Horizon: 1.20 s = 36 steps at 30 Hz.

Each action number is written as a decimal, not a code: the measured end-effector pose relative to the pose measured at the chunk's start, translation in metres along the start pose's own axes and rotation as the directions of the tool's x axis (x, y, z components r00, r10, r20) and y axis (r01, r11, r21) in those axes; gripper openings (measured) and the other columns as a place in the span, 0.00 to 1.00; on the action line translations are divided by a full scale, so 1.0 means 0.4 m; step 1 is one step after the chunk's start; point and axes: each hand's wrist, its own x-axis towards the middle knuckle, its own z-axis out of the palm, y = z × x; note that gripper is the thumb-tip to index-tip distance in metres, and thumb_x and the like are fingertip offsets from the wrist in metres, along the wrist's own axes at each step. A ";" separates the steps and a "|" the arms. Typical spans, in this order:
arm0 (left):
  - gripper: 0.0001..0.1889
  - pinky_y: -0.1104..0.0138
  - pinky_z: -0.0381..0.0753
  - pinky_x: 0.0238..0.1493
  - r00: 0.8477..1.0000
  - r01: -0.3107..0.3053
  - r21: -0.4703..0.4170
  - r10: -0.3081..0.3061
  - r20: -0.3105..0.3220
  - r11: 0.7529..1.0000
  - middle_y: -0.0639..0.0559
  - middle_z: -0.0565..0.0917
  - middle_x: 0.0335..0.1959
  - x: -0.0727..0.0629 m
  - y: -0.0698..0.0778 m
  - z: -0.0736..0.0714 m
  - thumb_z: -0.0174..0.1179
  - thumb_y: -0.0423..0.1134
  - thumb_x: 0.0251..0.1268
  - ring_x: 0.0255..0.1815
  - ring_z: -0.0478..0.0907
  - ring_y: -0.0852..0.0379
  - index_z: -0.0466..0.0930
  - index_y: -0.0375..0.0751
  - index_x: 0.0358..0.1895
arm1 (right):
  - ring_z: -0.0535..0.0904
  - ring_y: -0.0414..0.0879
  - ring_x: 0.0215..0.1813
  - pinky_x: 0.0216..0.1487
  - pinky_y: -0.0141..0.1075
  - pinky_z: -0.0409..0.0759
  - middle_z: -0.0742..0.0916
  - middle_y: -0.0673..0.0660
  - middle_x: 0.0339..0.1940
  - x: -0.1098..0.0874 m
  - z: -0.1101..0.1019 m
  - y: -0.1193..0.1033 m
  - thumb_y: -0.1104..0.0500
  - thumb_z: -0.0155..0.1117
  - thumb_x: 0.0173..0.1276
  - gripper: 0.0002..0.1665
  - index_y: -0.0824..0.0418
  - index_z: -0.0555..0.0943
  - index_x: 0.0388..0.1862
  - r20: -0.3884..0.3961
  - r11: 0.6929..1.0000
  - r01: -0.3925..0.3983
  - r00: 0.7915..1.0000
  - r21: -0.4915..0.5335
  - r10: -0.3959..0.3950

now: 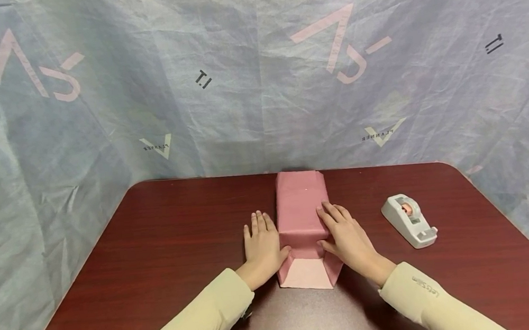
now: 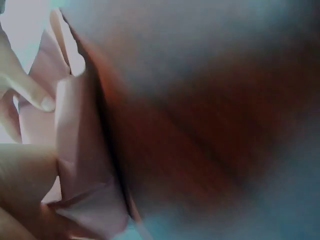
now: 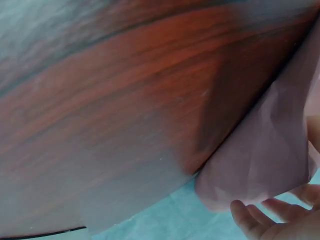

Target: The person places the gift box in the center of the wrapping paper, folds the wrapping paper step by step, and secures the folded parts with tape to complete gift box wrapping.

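A box wrapped in pink paper (image 1: 300, 201) lies lengthwise on the dark red table, its near end towards me. At that end the paper's sides are folded inward, and a pale flap (image 1: 306, 274) spreads out on the table. My left hand (image 1: 263, 250) lies along the box's left side with straight fingers, its thumb touching the left fold. On the other side my right hand (image 1: 350, 239) rests its fingers on the upper right edge, thumb at the right fold. Both wrist views show the pink paper (image 2: 82, 145) close up; fingers of the right hand (image 3: 280, 220) touch it.
To the right of the box stands a white tape dispenser (image 1: 411, 222) with a small roll in it. A grey printed cloth (image 1: 260, 123) hangs behind the table (image 1: 180, 237) and along its sides.
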 end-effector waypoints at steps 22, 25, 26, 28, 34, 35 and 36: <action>0.20 0.55 0.65 0.43 1.000 0.025 0.076 -0.025 -0.004 0.997 0.44 0.77 0.33 -0.014 -0.015 -0.019 0.59 0.59 0.51 0.42 0.68 0.46 0.82 0.44 0.23 | 0.68 0.58 0.61 0.44 0.55 0.75 0.75 0.63 0.61 0.013 0.003 -0.010 0.54 0.75 0.44 0.42 0.65 0.72 0.60 -0.006 1.000 -0.006 1.000 -0.005 0.006; 0.19 0.55 0.64 0.43 0.999 0.038 0.053 -0.039 0.024 0.998 0.45 0.79 0.32 -0.011 -0.014 -0.015 0.59 0.58 0.53 0.42 0.69 0.46 0.83 0.44 0.25 | 0.68 0.58 0.61 0.44 0.55 0.75 0.75 0.64 0.61 0.012 0.002 -0.011 0.54 0.75 0.44 0.42 0.65 0.72 0.60 -0.009 1.000 -0.002 1.000 -0.005 0.002; 0.19 0.55 0.64 0.43 0.999 0.038 0.042 -0.040 0.029 0.998 0.45 0.79 0.32 -0.010 -0.014 -0.014 0.58 0.57 0.53 0.42 0.69 0.46 0.83 0.44 0.26 | 0.68 0.58 0.61 0.44 0.56 0.75 0.75 0.64 0.61 0.012 0.002 -0.011 0.54 0.75 0.44 0.42 0.65 0.72 0.60 -0.009 1.000 -0.002 1.000 -0.006 0.002; 0.18 0.54 0.64 0.42 0.999 0.035 0.022 -0.036 0.036 0.999 0.45 0.79 0.32 -0.009 -0.013 -0.012 0.59 0.56 0.54 0.42 0.69 0.46 0.83 0.43 0.26 | 0.68 0.58 0.61 0.44 0.56 0.75 0.75 0.63 0.61 0.012 0.001 -0.013 0.54 0.75 0.44 0.42 0.65 0.71 0.60 -0.009 1.000 -0.004 1.000 -0.003 0.004; 0.21 0.54 0.63 0.42 0.992 0.017 0.009 -0.018 0.123 1.000 0.45 0.78 0.31 -0.019 -0.023 -0.028 0.59 0.60 0.52 0.41 0.68 0.46 0.81 0.43 0.26 | 0.68 0.58 0.61 0.45 0.55 0.75 0.74 0.63 0.62 0.012 0.000 -0.014 0.54 0.75 0.45 0.42 0.65 0.71 0.60 -0.005 1.000 -0.009 1.000 -0.008 0.009; 0.22 0.54 0.63 0.42 0.990 0.013 0.015 -0.015 0.143 1.000 0.45 0.78 0.31 -0.023 -0.025 -0.031 0.60 0.61 0.51 0.41 0.67 0.46 0.81 0.43 0.26 | 0.68 0.58 0.61 0.44 0.55 0.75 0.74 0.63 0.62 0.012 0.001 -0.013 0.54 0.75 0.45 0.42 0.65 0.71 0.60 -0.004 1.000 -0.010 1.000 -0.010 0.010; 0.22 0.54 0.63 0.42 0.987 0.009 0.020 -0.012 0.158 1.000 0.45 0.79 0.30 -0.026 -0.027 -0.035 0.60 0.61 0.51 0.41 0.67 0.46 0.81 0.43 0.25 | 0.68 0.58 0.61 0.44 0.55 0.75 0.74 0.63 0.62 0.011 0.001 -0.013 0.54 0.75 0.45 0.42 0.65 0.71 0.60 -0.003 1.000 -0.012 1.000 -0.011 0.012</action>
